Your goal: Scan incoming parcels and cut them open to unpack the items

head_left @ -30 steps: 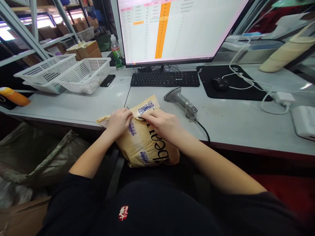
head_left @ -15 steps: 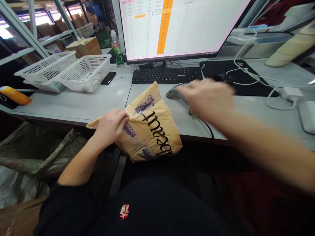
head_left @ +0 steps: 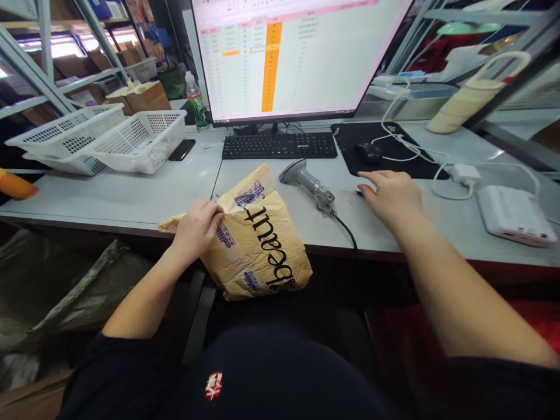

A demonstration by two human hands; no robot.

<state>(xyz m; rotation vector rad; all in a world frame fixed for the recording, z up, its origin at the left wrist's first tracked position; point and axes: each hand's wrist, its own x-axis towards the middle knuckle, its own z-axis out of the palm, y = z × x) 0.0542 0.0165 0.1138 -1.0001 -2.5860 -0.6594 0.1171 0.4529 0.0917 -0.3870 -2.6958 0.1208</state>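
One camera had it all, worn on my head, and it looked forward and steeply down, straight over my dark shirt (head_left: pixel 262 361) at bottom centre! In close range, my left hand (head_left: pixel 198 229) sat left of centre, my right hand (head_left: pixel 391 198) right of it. Past them, the desk (head_left: pixel 131 198) stretched across the middle, the monitor (head_left: pixel 324 64) loomed at upper centre, top cut off by the frame, and shelving (head_left: pixel 30 70) stood farther back, upper left.
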